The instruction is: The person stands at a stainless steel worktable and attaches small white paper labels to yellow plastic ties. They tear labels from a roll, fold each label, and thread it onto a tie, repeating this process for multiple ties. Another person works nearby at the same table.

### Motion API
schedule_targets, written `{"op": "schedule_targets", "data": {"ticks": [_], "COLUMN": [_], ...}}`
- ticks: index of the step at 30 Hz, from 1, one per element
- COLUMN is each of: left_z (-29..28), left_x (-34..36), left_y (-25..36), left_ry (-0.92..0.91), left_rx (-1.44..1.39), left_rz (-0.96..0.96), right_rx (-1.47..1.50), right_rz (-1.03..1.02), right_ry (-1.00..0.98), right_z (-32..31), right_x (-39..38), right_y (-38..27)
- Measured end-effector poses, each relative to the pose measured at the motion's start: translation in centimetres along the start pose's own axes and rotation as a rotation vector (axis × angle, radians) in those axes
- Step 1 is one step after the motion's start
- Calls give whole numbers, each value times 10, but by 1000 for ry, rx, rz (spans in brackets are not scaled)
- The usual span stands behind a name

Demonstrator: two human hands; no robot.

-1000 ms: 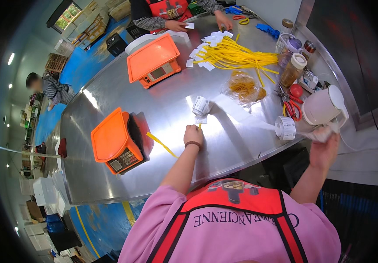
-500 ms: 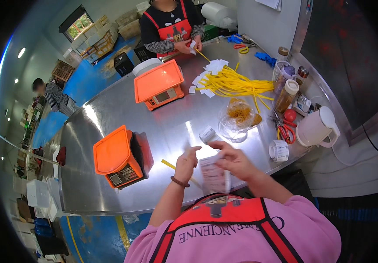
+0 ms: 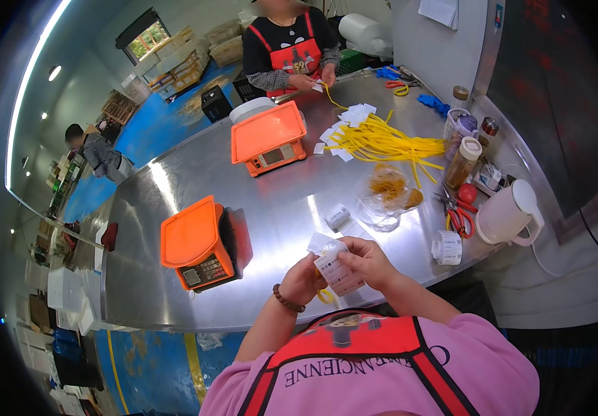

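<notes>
White paper label (image 3: 338, 272) stands upright, pinched between my left hand (image 3: 304, 279) and right hand (image 3: 368, 261), held close together just past the steel table (image 3: 271, 208) edge, right of the orange scale (image 3: 195, 243).

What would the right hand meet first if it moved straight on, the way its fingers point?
The right hand points left, so it would probably meet the label it pinches, then the left hand just behind; depth is unclear.

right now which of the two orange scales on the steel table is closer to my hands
The orange scale at the table's near left edge, just left of your left hand. The other orange scale sits farther up the table, toward the co-worker.
</notes>
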State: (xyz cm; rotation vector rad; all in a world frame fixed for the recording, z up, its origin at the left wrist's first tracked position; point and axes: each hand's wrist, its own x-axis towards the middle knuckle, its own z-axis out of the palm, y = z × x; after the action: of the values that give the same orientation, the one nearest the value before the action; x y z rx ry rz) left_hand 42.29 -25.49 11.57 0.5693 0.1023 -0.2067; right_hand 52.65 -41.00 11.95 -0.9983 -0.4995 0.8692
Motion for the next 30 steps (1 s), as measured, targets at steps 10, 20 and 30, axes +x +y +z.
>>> {"op": "schedule_targets", "data": {"ticks": [10,20,30], "left_z": [-21,-5,42], "left_x": [-1,-64,-136], "left_y": [-24,20,128], "left_ry": [91,328,-808], "left_rx": [41,656,543], "left_rz": [37,244,777], "right_rx": [-143,-1043,-1329], "right_rz": [-72,-401,-59], "right_ry": [21,215,122], "right_z": [-2,-45,-109], "right_x": [-1,78,142], "right_y": [25,60,75]}}
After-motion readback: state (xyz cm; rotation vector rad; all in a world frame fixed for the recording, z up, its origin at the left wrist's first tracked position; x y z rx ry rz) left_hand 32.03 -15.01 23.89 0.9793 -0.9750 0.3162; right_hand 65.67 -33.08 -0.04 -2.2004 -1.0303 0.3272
